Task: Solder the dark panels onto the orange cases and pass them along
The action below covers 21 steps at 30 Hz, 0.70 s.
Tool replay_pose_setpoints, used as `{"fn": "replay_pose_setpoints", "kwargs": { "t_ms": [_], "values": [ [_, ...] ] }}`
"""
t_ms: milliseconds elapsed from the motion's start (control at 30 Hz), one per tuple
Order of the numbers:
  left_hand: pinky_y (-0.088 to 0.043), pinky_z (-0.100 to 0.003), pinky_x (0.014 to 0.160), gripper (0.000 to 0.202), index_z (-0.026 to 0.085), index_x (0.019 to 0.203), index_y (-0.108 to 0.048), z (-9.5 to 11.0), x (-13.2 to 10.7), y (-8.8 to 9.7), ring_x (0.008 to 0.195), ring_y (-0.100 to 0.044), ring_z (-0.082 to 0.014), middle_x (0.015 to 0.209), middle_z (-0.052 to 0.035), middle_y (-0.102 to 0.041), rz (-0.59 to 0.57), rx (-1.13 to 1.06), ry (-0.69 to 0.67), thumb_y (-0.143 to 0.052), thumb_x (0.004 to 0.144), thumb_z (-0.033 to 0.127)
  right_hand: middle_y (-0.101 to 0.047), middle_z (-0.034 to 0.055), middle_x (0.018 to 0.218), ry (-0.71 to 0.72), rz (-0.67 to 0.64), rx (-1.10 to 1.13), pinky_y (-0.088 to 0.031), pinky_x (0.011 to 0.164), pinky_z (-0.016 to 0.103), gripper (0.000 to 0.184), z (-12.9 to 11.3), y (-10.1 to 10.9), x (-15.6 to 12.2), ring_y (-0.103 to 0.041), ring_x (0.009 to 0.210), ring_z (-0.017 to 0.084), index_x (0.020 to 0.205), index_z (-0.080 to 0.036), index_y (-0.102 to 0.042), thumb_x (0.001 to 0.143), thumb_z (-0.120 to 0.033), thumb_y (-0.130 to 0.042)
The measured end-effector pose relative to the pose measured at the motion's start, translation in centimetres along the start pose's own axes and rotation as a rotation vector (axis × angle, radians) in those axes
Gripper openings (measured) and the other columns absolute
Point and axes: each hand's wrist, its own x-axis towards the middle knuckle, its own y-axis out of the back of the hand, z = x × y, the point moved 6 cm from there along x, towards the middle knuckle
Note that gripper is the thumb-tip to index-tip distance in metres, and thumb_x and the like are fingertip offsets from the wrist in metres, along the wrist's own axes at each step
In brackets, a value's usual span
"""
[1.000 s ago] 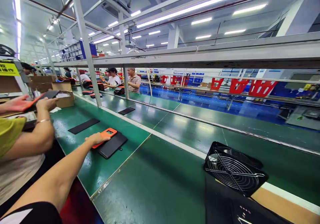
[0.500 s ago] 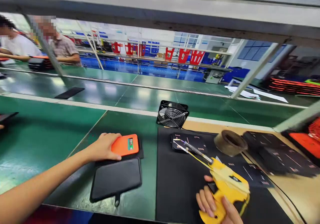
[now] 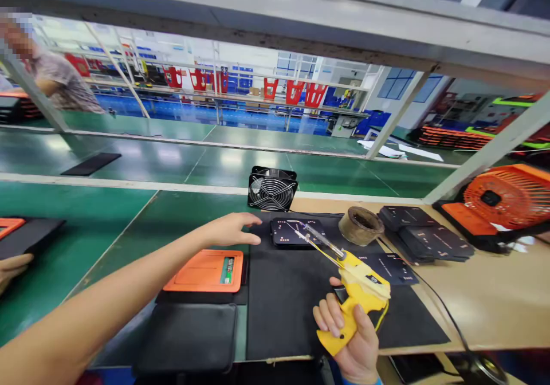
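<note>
Soldering gun [image 3: 361,287], yellow, sits in R hand [image 3: 348,330], fingers [image 3: 326,319] wrapped firmly round its grip, gun tilted w/ metal tip pointing up-left, away from near edge of worktop [image 3: 494,299]. Tip is right over black pad [image 3: 296,232] w/ small white dots, which lies on black mat [image 3: 275,310] near mat's far edge; can't tell if tip touches pad. L hand [image 3: 227,230] is open, fingers [image 3: 244,220] spread, holding nothing, just left of pad at mat's far-left corner; contact w/ mat unclear. Orange case [image 3: 204,271] w/ small green-and-white strip lies under L forearm on green conveyor belt [image 3: 129,219], left of mat, w/ black folio cover [image 3: 187,336] directly nearer the person. Brown tape roll [image 3: 360,226] stands just right of pad. Single black panel [image 3: 389,268] lies on mat right of gun; stack of black panels [image 3: 425,236] sits further right on bare worktop. Black fan [image 3: 271,190] stands past far edge of mat, orange fan [image 3: 502,199] near far-right corner of worktop. At left edge, co-worker's hand [image 3: 11,267] is beside black case [image 3: 26,233] w/ orange on belt; another person [image 3: 55,81] stands beyond the rail, top left.
</note>
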Motion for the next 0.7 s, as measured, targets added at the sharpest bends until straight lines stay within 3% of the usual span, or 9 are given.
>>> {"fn": "replay_pose_setpoints", "kwargs": {
  "t_ms": [100, 200, 267, 367, 500, 633, 700],
  "values": [
    [-0.033, -0.035, 0.103, 0.065, 0.014, 0.13, -0.045, 2.7, 4.1, -1.0, 0.128, -0.04, -0.0271, 0.142, -0.0138, -0.038, 0.033, 0.204, -0.069, -0.062, 0.076, 0.047, -0.042, -0.0048, 0.054, 0.037, -0.004, 0.025, -0.03, 0.049, 0.025, 0.032, -0.1, 0.0, 0.1, -0.019, 0.045, 0.012, 0.107, -0.018, -0.065, 0.083, -0.038, -0.068],
    [-0.032, -0.045, 0.101, 0.06, 0.014, 0.122, -0.053, 4.0, 6.3, -2.0, 0.117, -0.049, -0.0312, 0.13, -0.0154, -0.052, 0.013, 0.359, -0.098, -0.067, 0.073, 0.046, -0.041, -0.0051, 0.054, 0.059, -0.023, 0.035, -0.03, 0.049, 0.025, 0.027, -0.2, 0.2, 0.1, -0.016, 0.045, 0.012, 0.106, -0.022, -0.065, 0.084, -0.037, -0.066],
    [-0.03, -0.048, 0.101, 0.052, 0.014, 0.116, -0.058, 4.4, 6.4, -2.0, 0.11, -0.055, -0.0309, 0.12, -0.0141, -0.059, 0.028, 0.383, -0.119, -0.068, 0.073, 0.041, -0.041, -0.0052, 0.054, 0.062, -0.03, 0.026, -0.029, 0.048, 0.025, 0.026, -0.1, 0.2, 0.1, -0.016, 0.045, 0.012, 0.106, -0.023, -0.065, 0.084, -0.037, -0.065],
    [-0.024, -0.051, 0.103, 0.049, 0.015, 0.113, -0.059, 4.4, 4.4, -1.8, 0.108, -0.055, -0.0308, 0.116, -0.0149, -0.061, 0.097, 0.43, -0.157, -0.068, 0.07, 0.037, -0.039, -0.0057, 0.053, 0.065, -0.016, -0.004, -0.029, 0.047, 0.024, 0.029, -0.1, 0.3, 0.0, -0.015, 0.044, 0.012, 0.106, -0.02, -0.065, 0.083, -0.038, -0.065],
    [-0.019, -0.057, 0.104, 0.047, 0.016, 0.111, -0.059, 3.7, -0.8, -2.9, 0.104, -0.057, -0.0304, 0.11, -0.0141, -0.063, 0.088, 0.456, -0.218, -0.068, 0.068, 0.033, -0.041, -0.0051, 0.053, 0.047, 0.006, -0.019, -0.03, 0.048, 0.025, 0.034, -0.2, 0.3, 0.0, -0.018, 0.044, 0.012, 0.108, -0.017, -0.063, 0.082, -0.037, -0.067],
    [-0.018, -0.058, 0.106, 0.053, 0.02, 0.118, -0.054, 1.4, -5.1, -4.4, 0.11, -0.053, -0.0296, 0.119, -0.0129, -0.059, 0.04, 0.374, -0.137, -0.069, 0.069, 0.032, -0.043, -0.0045, 0.053, 0.015, 0.02, -0.055, -0.031, 0.048, 0.025, 0.033, -0.2, 0.1, -0.1, -0.023, 0.044, 0.012, 0.108, -0.019, -0.062, 0.081, -0.038, -0.068],
    [-0.024, -0.052, 0.106, 0.057, 0.023, 0.123, -0.05, 0.0, -6.3, -4.3, 0.116, -0.05, -0.0281, 0.127, -0.0111, -0.054, 0.074, 0.271, -0.078, -0.069, 0.071, 0.035, -0.044, -0.0039, 0.054, 0.005, 0.041, -0.044, -0.03, 0.047, 0.025, 0.033, -0.1, 0.0, -0.4, -0.025, 0.044, 0.012, 0.107, -0.018, -0.062, 0.081, -0.037, -0.068]
  ]
}}
